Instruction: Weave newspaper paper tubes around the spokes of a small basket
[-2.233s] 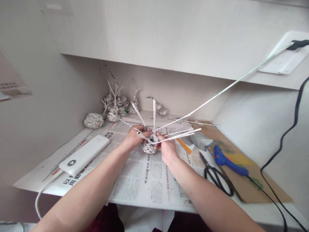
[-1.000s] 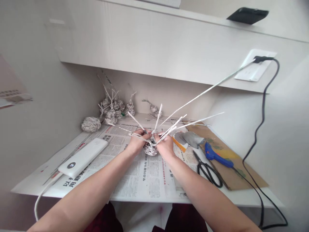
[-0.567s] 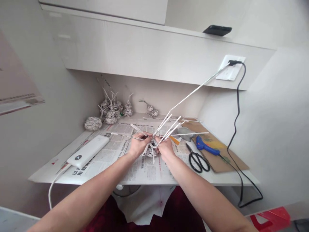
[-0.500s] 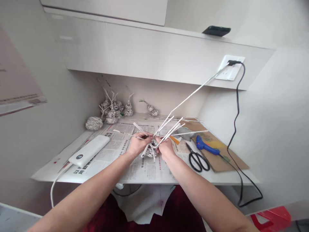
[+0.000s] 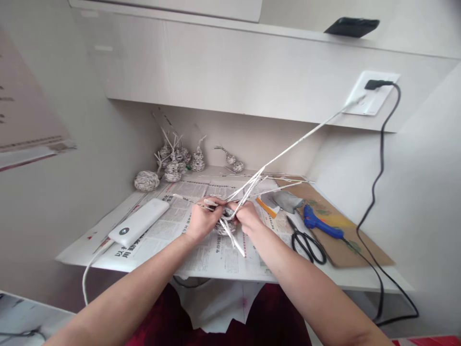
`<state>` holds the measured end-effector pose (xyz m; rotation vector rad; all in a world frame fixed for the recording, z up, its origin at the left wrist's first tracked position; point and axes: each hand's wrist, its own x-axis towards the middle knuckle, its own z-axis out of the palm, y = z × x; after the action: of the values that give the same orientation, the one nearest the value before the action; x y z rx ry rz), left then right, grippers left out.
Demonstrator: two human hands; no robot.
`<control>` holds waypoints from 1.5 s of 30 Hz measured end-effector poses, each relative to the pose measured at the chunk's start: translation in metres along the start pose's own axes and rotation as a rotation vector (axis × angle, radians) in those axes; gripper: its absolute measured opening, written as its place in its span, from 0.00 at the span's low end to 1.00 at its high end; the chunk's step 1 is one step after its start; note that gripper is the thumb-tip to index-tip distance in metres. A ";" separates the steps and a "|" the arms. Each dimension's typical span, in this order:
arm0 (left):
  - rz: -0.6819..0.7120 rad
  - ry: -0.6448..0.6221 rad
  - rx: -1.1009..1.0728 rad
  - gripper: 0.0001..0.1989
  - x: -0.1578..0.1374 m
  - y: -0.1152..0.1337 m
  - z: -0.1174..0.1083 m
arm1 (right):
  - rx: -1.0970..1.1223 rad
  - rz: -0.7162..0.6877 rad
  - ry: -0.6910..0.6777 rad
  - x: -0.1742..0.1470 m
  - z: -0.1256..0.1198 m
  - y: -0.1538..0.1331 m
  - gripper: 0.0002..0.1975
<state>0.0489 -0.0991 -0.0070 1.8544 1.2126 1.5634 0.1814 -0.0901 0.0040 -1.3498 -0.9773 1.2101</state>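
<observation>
A small round piece woven from rolled newspaper strips [image 5: 225, 227] rests on the newspaper-covered desk, between my two hands. My left hand [image 5: 205, 216] is closed at its left rim, fingers pinching the paper strips there. On the opposite side my right hand [image 5: 247, 215] grips the rim and strips, its fingertips partly hidden. Several loose paper strips [image 5: 248, 192] fan out of the piece; one long strip [image 5: 298, 142] reaches up right, across the wall socket in view. Two short ends point down toward me.
Several woven gourd shapes [image 5: 173, 168] stand at the back left. A white power bank [image 5: 140, 222] lies left. To the right are black scissors [image 5: 306, 242], a blue glue gun [image 5: 320, 223] with its cord, cardboard [image 5: 360, 247], a grey cloth [image 5: 288, 199] and an orange-edged card [image 5: 266, 207].
The view has shifted, so the surroundings sit differently. The woven piece has turned in my hands; its front strips now slant down right, and the upright strips are bunched closer together.
</observation>
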 end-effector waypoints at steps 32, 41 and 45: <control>-0.461 -0.040 -0.369 0.18 -0.005 -0.001 -0.028 | 0.033 0.076 -0.114 -0.007 0.014 -0.003 0.08; -0.594 0.004 -0.615 0.17 0.004 0.001 -0.024 | -0.001 0.045 -0.132 -0.003 0.014 -0.012 0.08; -0.568 -0.046 -0.540 0.19 0.014 -0.002 -0.019 | -0.065 -0.047 -0.126 0.003 0.011 -0.017 0.07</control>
<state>0.0301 -0.0901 0.0047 1.0775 1.0363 1.3349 0.1723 -0.0828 0.0204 -1.3060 -1.1399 1.2483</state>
